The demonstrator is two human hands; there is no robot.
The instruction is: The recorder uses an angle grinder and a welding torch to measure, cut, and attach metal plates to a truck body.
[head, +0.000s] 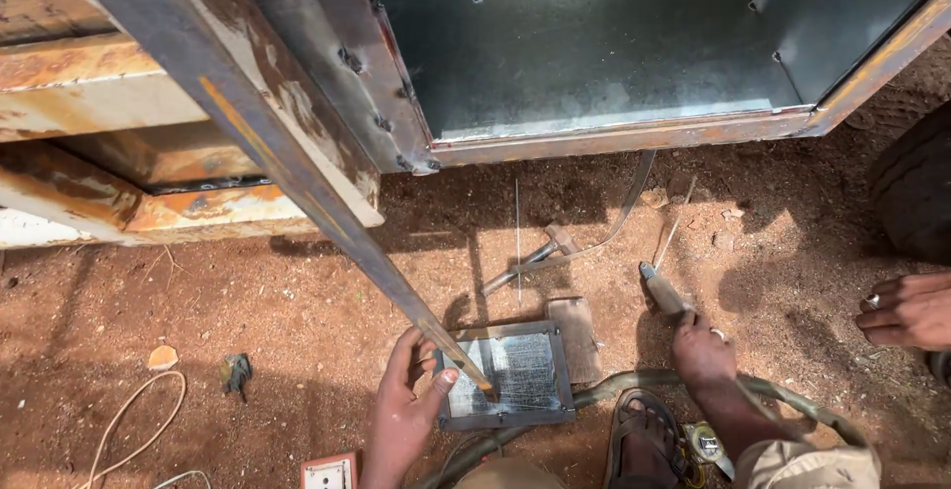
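One long rusty flat steel bar (297, 167), tip in left-hand fingers (436, 382).

Hammer (530, 260) behind welding shield (510, 375)

Outdoor welding yard, bare red dirt floor (297, 311).
I'm crouched by rusty steel frames (119, 83), a sheet-metal cabinet (594, 43), hammer (530, 259), welding cable (783, 395).

Red dirt ground (248, 321) — sunlit, rusty steel frame (634, 137)
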